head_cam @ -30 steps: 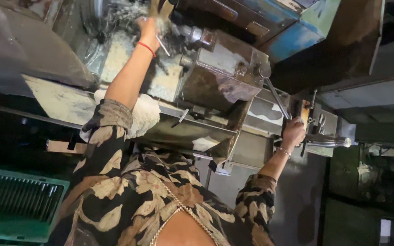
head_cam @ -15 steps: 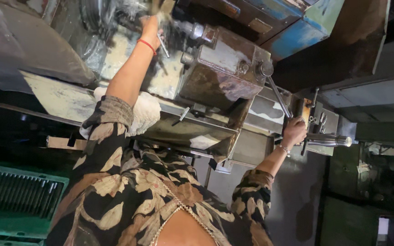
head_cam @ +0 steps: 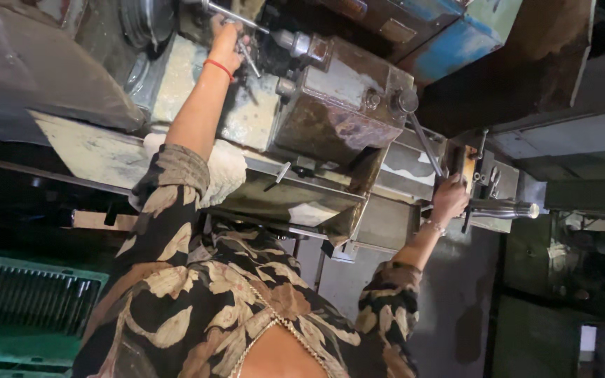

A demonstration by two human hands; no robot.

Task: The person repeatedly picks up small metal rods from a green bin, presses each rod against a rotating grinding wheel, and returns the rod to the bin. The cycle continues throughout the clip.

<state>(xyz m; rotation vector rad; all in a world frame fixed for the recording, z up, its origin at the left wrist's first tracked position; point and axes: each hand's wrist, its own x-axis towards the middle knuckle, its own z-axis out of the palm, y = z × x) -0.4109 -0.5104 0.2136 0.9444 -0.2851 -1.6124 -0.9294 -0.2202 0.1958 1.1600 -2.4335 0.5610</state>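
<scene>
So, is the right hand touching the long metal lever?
Touching. The head view shows the right hand closed around the near end of the lever, no gap.

Single head view, looking steeply down, frame rotated.
Camera is sitting close above the patterned shirt (head_cam: 197, 294), facing the lathe carriage (head_cam: 337, 105) just beyond it.

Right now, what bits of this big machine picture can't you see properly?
- Head view: the left hand is closed on a thin metal rod, but the top edge cuts off what is above it.
- Head view: the right hand meets the long lever, but its fingers are hidden behind the hand, so the grip is unclear.
- Head view: the green crate is too dark to read.
</scene>
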